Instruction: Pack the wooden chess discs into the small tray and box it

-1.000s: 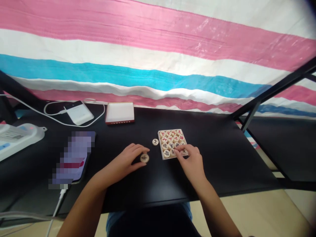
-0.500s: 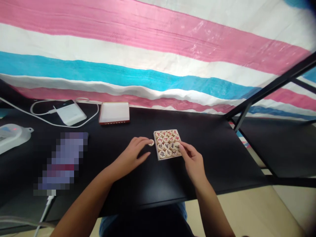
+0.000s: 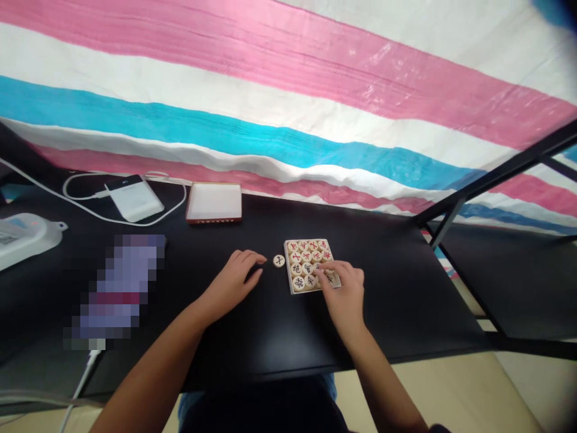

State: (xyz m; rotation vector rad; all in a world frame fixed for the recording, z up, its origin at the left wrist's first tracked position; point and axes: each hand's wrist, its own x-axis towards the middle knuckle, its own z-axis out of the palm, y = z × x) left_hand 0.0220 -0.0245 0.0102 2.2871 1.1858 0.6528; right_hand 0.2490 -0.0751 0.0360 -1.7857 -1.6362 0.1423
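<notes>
A square white box [image 3: 292,290] lies on the black desk, filled with rows of round Chinese chess pieces [image 3: 307,269] marked in red and black. My right hand [image 3: 345,294] is over the box's right side, its thumb and fingertips closed about a piece in the third row. That hand covers some pieces beneath it. One loose Chinese chess piece [image 3: 279,261] with a black character lies flat just left of the box. My left hand [image 3: 232,282] rests beside this piece, thumb and fingers apart, not touching it.
A shallow red-edged box lid [image 3: 214,202] stands open side up at the back. To its left lie a white power bank [image 3: 137,200] with a cable and a blurred phone [image 3: 119,282] plugged in. A white power strip [image 3: 27,240] sits far left; a black metal frame [image 3: 451,219] rises at right.
My left hand has let go of the loose piece and drawn back left. My right hand has shifted slightly left, further over the pieces. The view has tilted a little.
</notes>
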